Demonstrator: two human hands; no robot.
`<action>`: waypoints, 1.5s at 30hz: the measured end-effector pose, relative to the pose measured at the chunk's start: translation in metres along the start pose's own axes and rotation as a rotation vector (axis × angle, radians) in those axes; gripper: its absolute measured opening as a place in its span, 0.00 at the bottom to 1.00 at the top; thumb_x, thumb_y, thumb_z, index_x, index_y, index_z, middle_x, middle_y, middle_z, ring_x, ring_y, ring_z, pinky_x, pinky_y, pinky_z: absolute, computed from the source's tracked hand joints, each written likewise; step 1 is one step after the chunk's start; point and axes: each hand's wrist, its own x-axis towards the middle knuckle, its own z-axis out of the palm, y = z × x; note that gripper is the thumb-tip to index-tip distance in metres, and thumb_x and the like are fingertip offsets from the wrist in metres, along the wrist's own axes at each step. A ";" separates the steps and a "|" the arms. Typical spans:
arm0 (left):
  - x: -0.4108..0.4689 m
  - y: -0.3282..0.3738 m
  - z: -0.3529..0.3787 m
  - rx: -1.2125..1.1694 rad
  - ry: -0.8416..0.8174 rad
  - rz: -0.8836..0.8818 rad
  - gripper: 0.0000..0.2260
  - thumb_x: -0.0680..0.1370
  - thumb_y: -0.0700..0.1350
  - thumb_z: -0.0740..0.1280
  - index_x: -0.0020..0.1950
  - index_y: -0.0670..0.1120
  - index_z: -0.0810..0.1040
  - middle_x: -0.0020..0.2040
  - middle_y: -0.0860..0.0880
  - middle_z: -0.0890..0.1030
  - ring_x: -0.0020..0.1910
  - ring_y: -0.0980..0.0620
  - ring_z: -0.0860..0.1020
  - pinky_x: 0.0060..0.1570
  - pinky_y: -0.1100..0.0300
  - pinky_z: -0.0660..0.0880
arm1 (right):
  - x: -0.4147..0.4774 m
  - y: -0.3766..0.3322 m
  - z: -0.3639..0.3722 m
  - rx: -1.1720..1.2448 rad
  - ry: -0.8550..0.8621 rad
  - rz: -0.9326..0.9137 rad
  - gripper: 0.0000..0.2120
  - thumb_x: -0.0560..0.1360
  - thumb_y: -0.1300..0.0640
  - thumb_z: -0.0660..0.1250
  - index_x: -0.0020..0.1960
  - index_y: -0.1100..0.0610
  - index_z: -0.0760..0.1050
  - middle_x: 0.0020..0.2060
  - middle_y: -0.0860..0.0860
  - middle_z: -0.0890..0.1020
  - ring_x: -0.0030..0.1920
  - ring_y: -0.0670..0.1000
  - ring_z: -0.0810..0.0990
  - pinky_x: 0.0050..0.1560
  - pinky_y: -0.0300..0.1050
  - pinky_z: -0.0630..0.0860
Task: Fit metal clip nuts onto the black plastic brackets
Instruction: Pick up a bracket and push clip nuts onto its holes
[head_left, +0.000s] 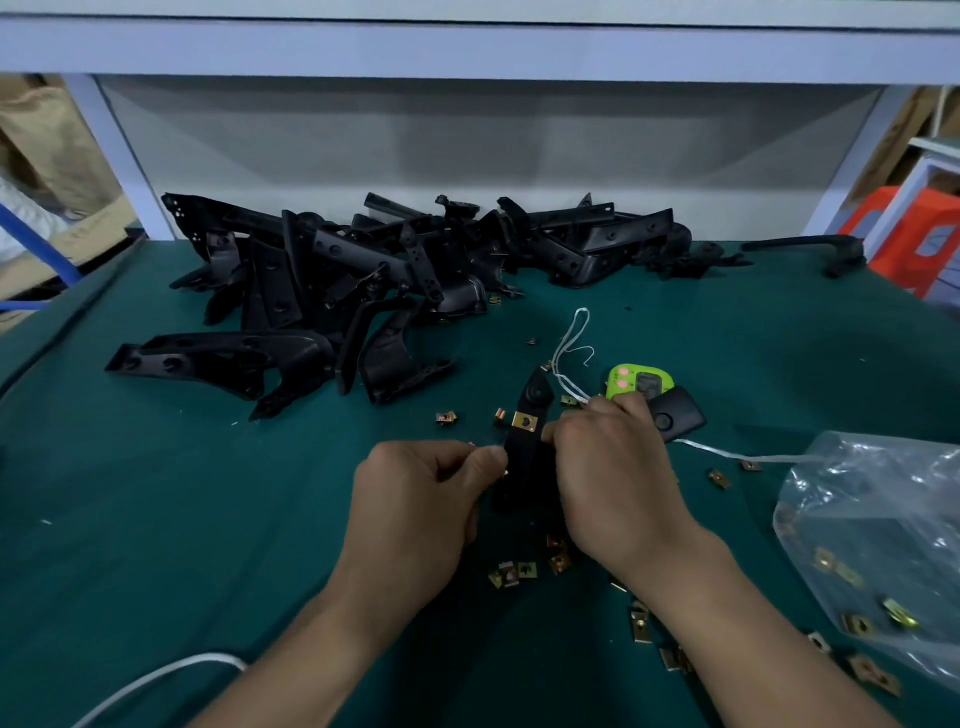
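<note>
Our forearms angle inward, left hand knuckles up, fingers pinching a clip nut, right hand fingers curled round the black bracket

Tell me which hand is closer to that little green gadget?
Right. The right hand lies just in front of the green gadget, knuckles almost at it; the left hand is beyond the black bracket, farther off.

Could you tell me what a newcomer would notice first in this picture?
At the centre, the right hand grips a black bracket with one brass clip fitted, while the left hand pinches a small piece at its edge. Behind them a heap of brackets sprawls across the green mat.
</note>
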 end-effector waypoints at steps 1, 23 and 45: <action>-0.001 0.000 0.001 0.042 0.018 0.031 0.10 0.76 0.56 0.71 0.40 0.53 0.86 0.23 0.48 0.77 0.21 0.56 0.69 0.24 0.60 0.70 | -0.001 -0.001 -0.001 -0.024 -0.022 0.005 0.11 0.64 0.61 0.67 0.42 0.48 0.78 0.38 0.47 0.81 0.45 0.54 0.76 0.49 0.48 0.60; -0.009 0.012 0.008 0.505 0.173 0.122 0.10 0.72 0.62 0.69 0.53 0.69 0.74 0.36 0.68 0.77 0.32 0.59 0.76 0.31 0.63 0.68 | -0.004 -0.019 -0.012 -0.034 -0.107 0.123 0.15 0.66 0.59 0.70 0.35 0.49 0.63 0.32 0.48 0.72 0.43 0.53 0.78 0.45 0.48 0.57; 0.002 0.011 -0.002 -0.464 -0.013 -0.325 0.03 0.68 0.43 0.78 0.38 0.44 0.87 0.37 0.42 0.86 0.34 0.46 0.84 0.33 0.58 0.79 | -0.002 -0.026 -0.003 0.058 -0.044 0.048 0.09 0.66 0.62 0.69 0.41 0.49 0.75 0.41 0.50 0.81 0.50 0.55 0.78 0.57 0.51 0.63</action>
